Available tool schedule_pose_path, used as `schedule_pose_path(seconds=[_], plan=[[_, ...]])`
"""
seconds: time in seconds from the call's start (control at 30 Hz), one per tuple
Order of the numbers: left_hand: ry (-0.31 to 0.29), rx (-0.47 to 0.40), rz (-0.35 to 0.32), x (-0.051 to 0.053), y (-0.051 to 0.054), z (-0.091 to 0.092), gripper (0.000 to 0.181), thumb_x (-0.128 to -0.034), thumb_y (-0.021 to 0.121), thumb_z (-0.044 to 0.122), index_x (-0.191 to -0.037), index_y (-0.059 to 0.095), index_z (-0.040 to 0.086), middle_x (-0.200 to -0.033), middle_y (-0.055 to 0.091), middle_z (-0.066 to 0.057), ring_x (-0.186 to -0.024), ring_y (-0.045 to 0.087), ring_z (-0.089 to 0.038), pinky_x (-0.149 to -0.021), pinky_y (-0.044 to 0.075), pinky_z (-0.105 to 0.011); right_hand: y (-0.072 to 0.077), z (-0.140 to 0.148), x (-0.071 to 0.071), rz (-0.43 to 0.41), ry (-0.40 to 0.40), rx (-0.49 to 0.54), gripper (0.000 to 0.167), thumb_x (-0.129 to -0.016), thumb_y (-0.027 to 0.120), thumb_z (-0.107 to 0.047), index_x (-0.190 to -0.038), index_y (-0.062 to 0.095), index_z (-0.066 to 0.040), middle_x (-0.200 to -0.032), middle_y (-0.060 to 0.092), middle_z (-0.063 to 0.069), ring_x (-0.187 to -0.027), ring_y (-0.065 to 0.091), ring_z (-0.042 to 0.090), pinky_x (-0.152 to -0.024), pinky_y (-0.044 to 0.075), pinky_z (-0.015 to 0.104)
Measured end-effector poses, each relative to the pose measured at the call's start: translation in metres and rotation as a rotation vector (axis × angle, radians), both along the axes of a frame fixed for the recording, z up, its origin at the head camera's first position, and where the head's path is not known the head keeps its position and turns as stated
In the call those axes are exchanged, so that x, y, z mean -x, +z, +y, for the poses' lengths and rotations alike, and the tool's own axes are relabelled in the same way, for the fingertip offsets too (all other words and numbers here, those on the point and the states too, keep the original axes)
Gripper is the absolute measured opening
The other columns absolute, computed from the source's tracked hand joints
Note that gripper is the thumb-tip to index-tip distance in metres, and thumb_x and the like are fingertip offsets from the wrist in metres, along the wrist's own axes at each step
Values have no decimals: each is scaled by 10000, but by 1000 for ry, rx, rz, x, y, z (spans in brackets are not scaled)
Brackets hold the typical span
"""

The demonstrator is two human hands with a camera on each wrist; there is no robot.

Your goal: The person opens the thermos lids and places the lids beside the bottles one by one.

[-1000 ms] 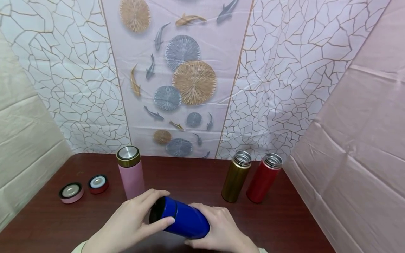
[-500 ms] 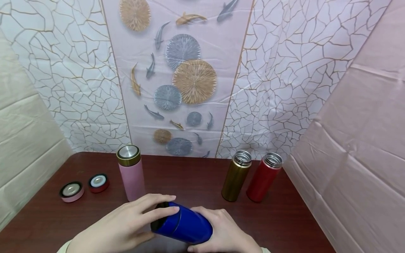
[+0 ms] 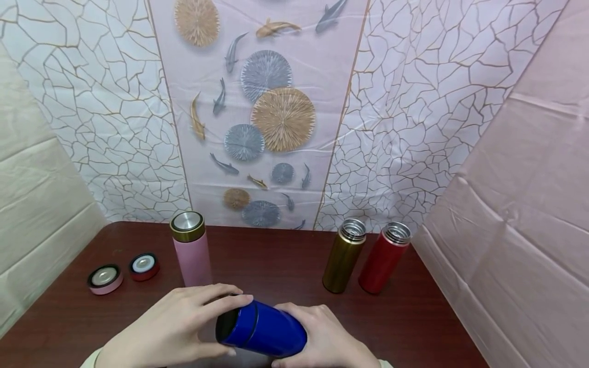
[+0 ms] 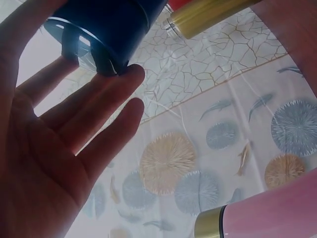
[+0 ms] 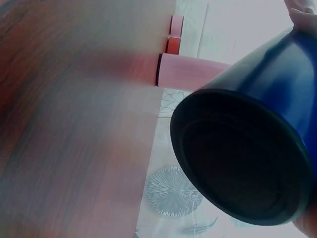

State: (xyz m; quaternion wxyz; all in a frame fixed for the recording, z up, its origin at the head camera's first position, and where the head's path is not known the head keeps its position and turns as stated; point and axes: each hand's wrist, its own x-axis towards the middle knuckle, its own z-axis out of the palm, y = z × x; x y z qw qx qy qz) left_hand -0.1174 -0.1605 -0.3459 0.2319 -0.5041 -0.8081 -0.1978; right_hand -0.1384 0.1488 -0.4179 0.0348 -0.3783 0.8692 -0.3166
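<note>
Your right hand (image 3: 324, 335) clamps blue bottle (image 3: 278, 329), well off back edge of surface (image 3: 271, 260); left hand (image 3: 177, 324) curls round lid (image 3: 239, 328). Likely twisting; next needs counter-hold.

Possibly a makeshift studio booth, reddish-brown tabletop (image 3: 276, 260), patterned backdrop (image 3: 282, 120), 2 creased side cloths (image 3: 520, 179)

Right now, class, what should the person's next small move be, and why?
Probably close the left hand on the blue black-topped cap of the glossy blue cylindrical bottle and twist slightly: that hand is spread at this end, a seam sets off the cap, and the right hand grips the bottle. Twist direction is unclear.
</note>
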Motion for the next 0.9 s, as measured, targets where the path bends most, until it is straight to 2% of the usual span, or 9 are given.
schedule_pose_path(seconds=[0.13,0.23,0.3,0.43,0.53,0.63,0.73,0.9], plan=[[76,-23,27,0,0,2,704,-789,774,629,-1362,607,256,-1135,644,157,-939,630,-2,-740,550,-239,-2,-1,0,111,12,14,667,-811,741,-593,-1391,514,-354,-1148,697,-140,-916,667,0,-750,550,261],[141,-46,58,1,-1,4,668,-766,761,677,-1260,663,237,-997,653,178,-848,613,24,-686,529,-220,-2,-2,0,191,15,28,687,-811,729,-630,-1398,512,-348,-1161,692,-136,-923,668,3,-758,552,259],[181,-59,52,1,-1,6,626,-758,763,686,-1178,685,228,-928,652,182,-788,594,45,-648,512,-208,-2,-3,0,224,12,34,692,-810,729,-637,-1399,512,-346,-1164,691,-134,-921,666,2,-757,552,254],[260,-94,-78,-2,-2,10,491,-787,767,641,-1075,665,257,-792,577,225,-646,493,92,-551,432,-141,-1,-4,0,283,4,42,693,-801,745,-628,-1390,519,-342,-1148,695,-131,-900,662,-1,-740,547,243],[306,-134,-158,-4,-3,13,379,-817,773,583,-1004,640,281,-698,469,245,-571,406,99,-495,356,-108,0,-5,0,295,-8,51,696,-793,758,-620,-1389,516,-353,-1143,696,-133,-893,663,4,-737,548,252],[353,-151,-179,-4,-2,16,328,-828,769,569,-930,622,294,-649,416,237,-546,386,85,-479,344,-128,0,-5,0,258,-19,62,693,-796,761,-607,-1394,505,-368,-1150,694,-134,-905,670,18,-752,558,273],[402,-126,-211,-4,-1,19,332,-834,746,596,-890,613,297,-634,413,232,-548,391,70,-488,356,-161,0,-5,0,238,-26,63,689,-802,756,-606,-1398,500,-373,-1160,693,-130,-919,675,29,-760,564,287],[451,-57,-288,-4,1,17,408,-842,693,656,-990,684,276,-671,476,236,-585,438,68,-519,401,-200,-2,-3,0,264,-38,58,692,-795,760,-619,-1388,515,-361,-1147,694,-136,-903,668,19,-740,557,266]])
